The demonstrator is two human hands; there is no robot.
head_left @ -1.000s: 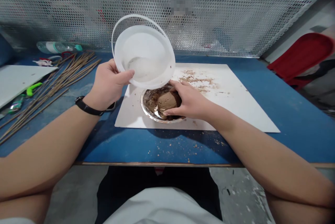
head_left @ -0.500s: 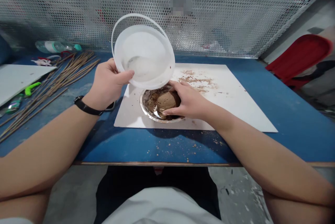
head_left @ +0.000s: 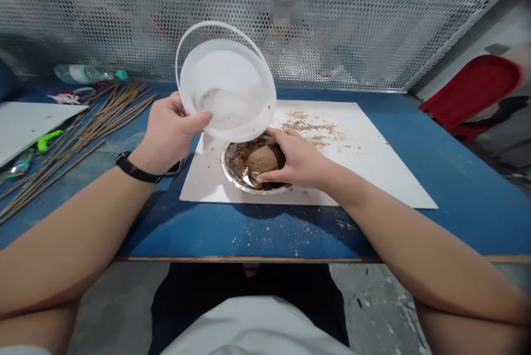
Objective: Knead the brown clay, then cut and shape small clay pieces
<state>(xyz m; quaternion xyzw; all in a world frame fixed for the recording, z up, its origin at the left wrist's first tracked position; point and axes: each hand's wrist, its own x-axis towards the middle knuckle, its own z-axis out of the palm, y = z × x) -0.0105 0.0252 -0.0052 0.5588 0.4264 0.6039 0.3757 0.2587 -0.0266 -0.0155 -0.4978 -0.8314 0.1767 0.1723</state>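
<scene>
White and tilted, the tub (head_left: 232, 81) hangs by the metal bowl (head_left: 265, 191), its edge pinched in the left hand (head_left: 172, 128). I see the right hand (head_left: 305, 161) curled round a brown lump (head_left: 261, 160) inside the bowl. Best tip slowly and hold the lump still.

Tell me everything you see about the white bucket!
The bucket is round, whitish and looks like plastic, with a thin white handle arching above it. It is tilted, so its open mouth faces us. Inside there seems to be a little clear liquid, and a tiny dark speck sits near the right edge. The left hand grips its left side, thumb over the rim. Its lower edge overlaps the bowl in view; whether they touch is unclear.
</scene>
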